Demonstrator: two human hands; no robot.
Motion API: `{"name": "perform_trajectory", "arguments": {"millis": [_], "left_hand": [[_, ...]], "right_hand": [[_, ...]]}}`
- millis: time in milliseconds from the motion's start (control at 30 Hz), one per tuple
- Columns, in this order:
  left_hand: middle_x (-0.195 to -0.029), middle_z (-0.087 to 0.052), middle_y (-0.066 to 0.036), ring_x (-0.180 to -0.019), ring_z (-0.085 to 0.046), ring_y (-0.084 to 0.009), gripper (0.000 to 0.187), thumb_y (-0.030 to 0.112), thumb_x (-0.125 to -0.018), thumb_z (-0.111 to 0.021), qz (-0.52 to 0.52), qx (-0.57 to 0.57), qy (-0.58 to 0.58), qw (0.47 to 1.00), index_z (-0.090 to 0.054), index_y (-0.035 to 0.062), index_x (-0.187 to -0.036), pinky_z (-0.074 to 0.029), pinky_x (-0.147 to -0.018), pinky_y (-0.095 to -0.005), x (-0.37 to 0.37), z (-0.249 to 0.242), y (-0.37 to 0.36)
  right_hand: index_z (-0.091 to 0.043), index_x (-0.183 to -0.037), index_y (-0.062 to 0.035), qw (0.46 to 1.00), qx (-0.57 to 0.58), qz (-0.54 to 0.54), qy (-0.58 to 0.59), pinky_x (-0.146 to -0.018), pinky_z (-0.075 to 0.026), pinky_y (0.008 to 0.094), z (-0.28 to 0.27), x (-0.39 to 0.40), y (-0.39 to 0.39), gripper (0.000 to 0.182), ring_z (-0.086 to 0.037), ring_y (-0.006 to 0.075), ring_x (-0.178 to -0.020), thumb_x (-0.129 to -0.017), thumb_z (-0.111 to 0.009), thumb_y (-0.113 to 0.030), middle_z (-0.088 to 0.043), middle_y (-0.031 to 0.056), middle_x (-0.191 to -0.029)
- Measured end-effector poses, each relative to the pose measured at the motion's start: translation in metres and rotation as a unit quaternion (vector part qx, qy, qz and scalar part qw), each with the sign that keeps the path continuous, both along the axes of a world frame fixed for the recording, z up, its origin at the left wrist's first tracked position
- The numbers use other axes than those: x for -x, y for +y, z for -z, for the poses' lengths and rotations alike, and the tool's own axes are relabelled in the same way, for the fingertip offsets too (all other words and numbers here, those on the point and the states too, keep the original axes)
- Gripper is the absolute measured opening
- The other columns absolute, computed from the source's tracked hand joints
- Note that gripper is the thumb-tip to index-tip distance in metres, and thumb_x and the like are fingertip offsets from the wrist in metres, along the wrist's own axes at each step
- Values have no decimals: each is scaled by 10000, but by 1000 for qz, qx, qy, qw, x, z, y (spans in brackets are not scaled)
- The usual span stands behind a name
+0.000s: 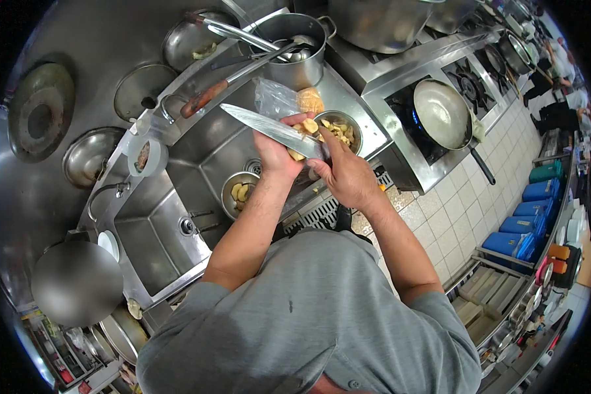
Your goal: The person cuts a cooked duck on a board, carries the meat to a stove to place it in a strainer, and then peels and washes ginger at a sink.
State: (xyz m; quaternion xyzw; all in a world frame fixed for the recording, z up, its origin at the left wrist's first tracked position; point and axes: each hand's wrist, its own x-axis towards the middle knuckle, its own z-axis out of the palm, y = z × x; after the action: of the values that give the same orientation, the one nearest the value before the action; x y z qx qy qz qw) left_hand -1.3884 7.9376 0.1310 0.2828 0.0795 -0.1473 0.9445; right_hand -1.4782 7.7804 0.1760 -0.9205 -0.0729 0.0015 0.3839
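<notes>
Yellowish food pieces (pixel 296 154) lie in my left hand (pixel 274 152), which is cupped under a large knife. The knife's broad blade (pixel 264 127) points to the upper left, over the left palm. My right hand (pixel 343 172) is closed at the knife's near end, with a finger stretched along the food; the handle is mostly hidden. Just beyond my right hand stands a metal bowl (pixel 356 129) of cut yellowish pieces. A second metal bowl (pixel 226 194) with larger pale pieces is in the sink, left of my left forearm. A clear plastic bag (pixel 276 98) lies beyond my hands.
Double steel sinks (pixel 152 230) extend to the left. A pot (pixel 314 71) holding long-handled utensils stands beyond my hands. On the right, a wok (pixel 442 113) sits on a stove over a blue flame, its handle jutting toward the tiled floor. People are far off at upper right.
</notes>
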Motion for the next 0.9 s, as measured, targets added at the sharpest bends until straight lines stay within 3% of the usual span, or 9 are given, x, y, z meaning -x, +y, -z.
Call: {"name": "perform_trajectory", "arguments": {"millis": [267,333,367,433,467,533,567,900], "left_hand": [[-1100,-716,-243,-1079,-665,-353,909,727,-959,-292,0,-9,23,1000,-708,-81,-976,-527,-996,-446,2,8,-2],[-1117,-697,-250,-1077,-662,-363,857,716,-981,-353,-30,-12,52,998,-675,-78,-984,-533,-974,-449,0,6,-2],[-1117,-697,-250,-1077,-662,-363,857,716,-981,-353,-31,-12,52,998,-675,-78,-984,-533,-974,-449,-3,5,0],[-1049,-721,-193,-981,-671,-307,804,703,-995,-364,19,-38,158,986,-701,-27,-975,-542,-886,-412,-5,0,2],[-1049,-721,-193,-981,-671,-307,804,703,-995,-364,17,-37,160,986,-701,-27,-975,-542,-886,-412,-5,-2,2],[-1098,-707,-191,-987,-662,-310,733,662,-1003,-412,34,13,171,985,-682,-20,-1008,-542,-858,-418,-4,-5,1],[-1143,-667,-238,-1036,-647,-381,711,627,-999,-477,40,34,167,985,-623,-66,-1065,-533,-936,-495,-4,2,4],[-1064,-698,-181,-1017,-654,-334,725,664,-989,-459,47,5,98,994,-676,-27,-1022,-535,-900,-465,-3,3,1]], "right_hand": [[-327,-1520,14,998,-62,-20,-15,-984,-499,519,14,0,-4,695,-621,511,-1140,-1028,-574,-410,-600,339,-1304],[-358,-1493,2,993,-111,-17,44,-908,-540,469,17,-1,-2,667,-695,418,-1040,-1020,-615,-391,-684,278,-1140],[-358,-1493,2,993,-111,-18,43,-908,-540,469,18,-1,-3,667,-695,418,-1040,-1020,-615,-391,-684,278,-1140],[-409,-1447,-37,945,-293,-61,134,-737,-572,387,15,2,-7,550,-725,255,-835,-1030,-629,-320,-702,175,-946],[-409,-1447,-37,945,-292,-62,136,-737,-572,387,11,2,-8,550,-725,255,-835,-1030,-629,-320,-702,175,-946],[-481,-1377,-61,943,-292,8,161,-583,-543,316,-14,1,-7,400,-667,129,-664,-1043,-617,-235,-668,101,-860],[-533,-1315,-50,955,-271,37,115,-534,-530,322,-8,-1,-5,296,-657,155,-589,-1056,-581,-183,-676,105,-845],[-576,-1260,-34,960,-256,72,92,-534,-526,326,-3,-3,-6,241,-661,159,-567,-1053,-573,-159,-695,111,-842]]}}
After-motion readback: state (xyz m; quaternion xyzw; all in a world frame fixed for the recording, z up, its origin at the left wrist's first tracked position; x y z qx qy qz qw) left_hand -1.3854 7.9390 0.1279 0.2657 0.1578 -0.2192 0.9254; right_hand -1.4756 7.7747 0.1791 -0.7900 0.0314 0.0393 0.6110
